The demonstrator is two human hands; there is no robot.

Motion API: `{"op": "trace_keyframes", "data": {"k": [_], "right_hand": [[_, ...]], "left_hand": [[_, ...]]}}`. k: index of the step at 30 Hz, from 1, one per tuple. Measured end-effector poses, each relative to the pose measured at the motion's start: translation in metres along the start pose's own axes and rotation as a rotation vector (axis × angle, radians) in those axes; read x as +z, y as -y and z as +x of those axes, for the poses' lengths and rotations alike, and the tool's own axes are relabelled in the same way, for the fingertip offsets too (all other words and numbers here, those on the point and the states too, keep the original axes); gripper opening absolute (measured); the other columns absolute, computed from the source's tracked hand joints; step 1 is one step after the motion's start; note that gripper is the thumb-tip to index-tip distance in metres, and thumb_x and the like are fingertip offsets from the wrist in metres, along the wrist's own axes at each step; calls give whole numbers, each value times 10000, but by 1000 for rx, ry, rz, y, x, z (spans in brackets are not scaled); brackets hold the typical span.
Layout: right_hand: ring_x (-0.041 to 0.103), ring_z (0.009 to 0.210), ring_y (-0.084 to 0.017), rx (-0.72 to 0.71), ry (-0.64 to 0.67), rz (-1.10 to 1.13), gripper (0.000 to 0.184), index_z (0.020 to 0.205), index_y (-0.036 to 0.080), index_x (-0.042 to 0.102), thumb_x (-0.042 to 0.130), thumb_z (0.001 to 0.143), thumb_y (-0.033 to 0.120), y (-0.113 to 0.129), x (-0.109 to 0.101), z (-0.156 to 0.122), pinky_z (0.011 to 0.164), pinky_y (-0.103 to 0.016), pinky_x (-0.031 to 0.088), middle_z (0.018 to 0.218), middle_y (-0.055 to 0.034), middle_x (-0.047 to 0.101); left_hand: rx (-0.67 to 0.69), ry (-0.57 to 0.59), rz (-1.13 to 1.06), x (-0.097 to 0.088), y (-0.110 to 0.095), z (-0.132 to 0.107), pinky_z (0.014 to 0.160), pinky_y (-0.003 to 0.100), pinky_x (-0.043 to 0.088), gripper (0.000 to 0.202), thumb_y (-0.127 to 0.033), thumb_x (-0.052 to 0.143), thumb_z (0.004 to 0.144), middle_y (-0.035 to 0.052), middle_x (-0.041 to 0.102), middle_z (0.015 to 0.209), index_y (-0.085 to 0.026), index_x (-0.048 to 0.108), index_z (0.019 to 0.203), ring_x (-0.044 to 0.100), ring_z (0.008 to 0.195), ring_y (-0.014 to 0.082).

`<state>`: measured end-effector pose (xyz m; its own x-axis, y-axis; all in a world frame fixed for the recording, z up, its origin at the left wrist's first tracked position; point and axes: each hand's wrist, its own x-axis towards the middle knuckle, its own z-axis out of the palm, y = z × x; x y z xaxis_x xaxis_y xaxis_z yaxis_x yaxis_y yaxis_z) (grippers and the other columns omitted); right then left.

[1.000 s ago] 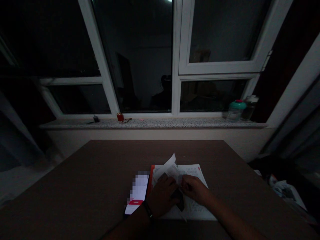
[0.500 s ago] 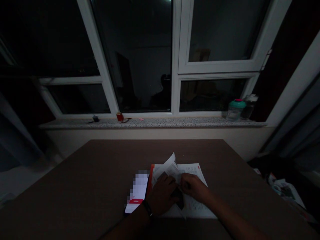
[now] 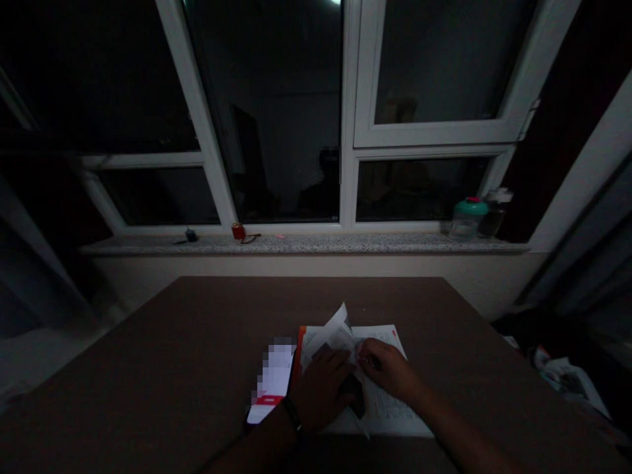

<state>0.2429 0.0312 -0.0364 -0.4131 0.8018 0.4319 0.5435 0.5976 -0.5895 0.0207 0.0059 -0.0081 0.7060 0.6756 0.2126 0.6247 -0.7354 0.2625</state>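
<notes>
An open book [image 3: 390,411] with printed pages lies on the table, orange along its left edge. A loose page [image 3: 336,324] stands up from it, its top corner raised and bent. My left hand [image 3: 323,390], with a dark band on the wrist, rests palm down on the left side of the book, fingers stretched out. My right hand [image 3: 390,370] pinches the edge of the raised page near the middle of the book. Its fingertips are partly hidden. Just left of the book lies a phone [image 3: 276,375] with a lit screen, partly pixelated.
The brown table [image 3: 162,368] reaches toward a stone windowsill [image 3: 306,243]. On the sill stand a small red jar [image 3: 237,231], a dark little object [image 3: 190,234], a teal-lidded bottle [image 3: 469,217] and a clear bottle [image 3: 495,214]. The room is dim.
My right hand stays pinched at the page edge and my left hand stays on the book, with only slight finger movement. The whole view has shifted a little.
</notes>
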Motion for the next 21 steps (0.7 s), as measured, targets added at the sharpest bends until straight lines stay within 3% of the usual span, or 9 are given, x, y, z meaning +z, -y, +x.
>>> {"op": "trace_keyframes", "data": {"k": [8,21], "right_hand": [[569,739,-160,-14,-8,-98,109,814,223,506,495,867,128,8,-9,-4,668,-244,418,800,-8,588],[600,751,-166,10,-69,-56,117,811,221,527,527,834,106,5,-8,-3,676,-247,430,822,-15,629]], "left_hand": [[35,-10,-19,-2,1,-1,1090,455,294,496,-383,729,840,71,505,1368,-233,524,1266,423,1262,286],[117,58,11,-16,-8,2,930,366,412,191,-274,631,914,41,613,1090,-218,603,1094,540,1042,244]]}}
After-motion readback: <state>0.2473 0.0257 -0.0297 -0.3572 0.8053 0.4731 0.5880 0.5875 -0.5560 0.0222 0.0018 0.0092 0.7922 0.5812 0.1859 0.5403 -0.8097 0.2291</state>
